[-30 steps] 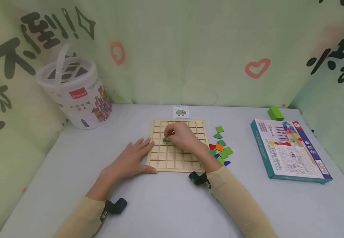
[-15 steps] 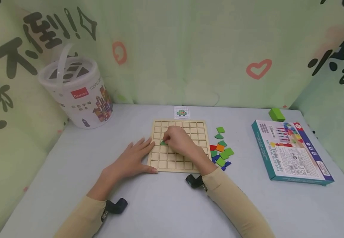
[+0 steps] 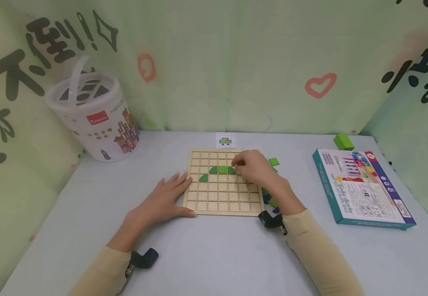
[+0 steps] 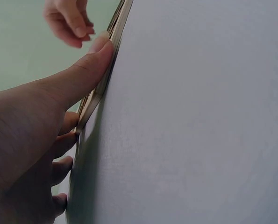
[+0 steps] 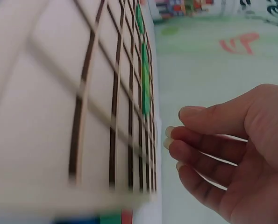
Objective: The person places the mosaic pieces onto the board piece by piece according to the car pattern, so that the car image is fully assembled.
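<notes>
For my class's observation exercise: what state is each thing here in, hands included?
Grid board: flat, partly filled with green pieces
Left hand: spread, touching the board
Right hand: loosely curled, nothing visibly held
Loose pieces: beside the board, partly hidden
Picture card: lying flat
Bucket: lid on, handle raised
Box: flat, closed

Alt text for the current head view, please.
A person's right hand is over a wooden grid board with four visible green pieces, while the left hand touches the board's left edge. A pattern card lies behind the board, a bucket stands at left, a flat box at right.
</notes>
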{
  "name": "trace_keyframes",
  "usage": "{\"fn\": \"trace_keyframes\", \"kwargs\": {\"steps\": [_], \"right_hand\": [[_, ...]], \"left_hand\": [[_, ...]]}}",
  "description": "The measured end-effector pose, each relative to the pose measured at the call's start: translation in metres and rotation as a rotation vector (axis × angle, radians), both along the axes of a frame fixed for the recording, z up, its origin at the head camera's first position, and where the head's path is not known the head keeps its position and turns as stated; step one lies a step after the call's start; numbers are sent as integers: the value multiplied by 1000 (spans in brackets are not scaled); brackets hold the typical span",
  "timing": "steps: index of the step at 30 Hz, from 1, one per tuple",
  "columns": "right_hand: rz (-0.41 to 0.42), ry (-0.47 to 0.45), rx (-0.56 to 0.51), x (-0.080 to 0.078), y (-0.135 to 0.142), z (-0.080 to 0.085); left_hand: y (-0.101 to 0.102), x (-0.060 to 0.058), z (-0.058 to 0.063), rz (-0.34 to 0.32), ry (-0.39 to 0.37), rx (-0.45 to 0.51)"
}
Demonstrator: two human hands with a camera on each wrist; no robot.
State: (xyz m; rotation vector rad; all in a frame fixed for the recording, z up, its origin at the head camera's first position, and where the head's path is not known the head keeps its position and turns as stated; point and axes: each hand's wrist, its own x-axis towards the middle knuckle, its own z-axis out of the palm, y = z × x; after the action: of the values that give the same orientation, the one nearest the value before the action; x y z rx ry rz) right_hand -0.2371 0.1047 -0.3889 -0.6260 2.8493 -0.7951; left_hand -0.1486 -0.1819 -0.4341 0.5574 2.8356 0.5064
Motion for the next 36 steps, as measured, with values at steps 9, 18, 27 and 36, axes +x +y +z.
{"fn": "trace_keyframes", "kwargs": {"steps": [9, 18, 27, 36], "right_hand": [[-200, 31, 91, -17, 68, -9], [-264, -59, 145, -23, 91, -14], [-283, -26, 84, -22, 93, -12], [-188, 32, -31, -14, 63, -3]], "left_hand": [[0, 2, 1, -7, 12, 5], [0, 1, 0, -7, 15, 5], [-1, 1, 0, -8, 12, 14], [0, 1, 1, -9, 12, 11]]}}
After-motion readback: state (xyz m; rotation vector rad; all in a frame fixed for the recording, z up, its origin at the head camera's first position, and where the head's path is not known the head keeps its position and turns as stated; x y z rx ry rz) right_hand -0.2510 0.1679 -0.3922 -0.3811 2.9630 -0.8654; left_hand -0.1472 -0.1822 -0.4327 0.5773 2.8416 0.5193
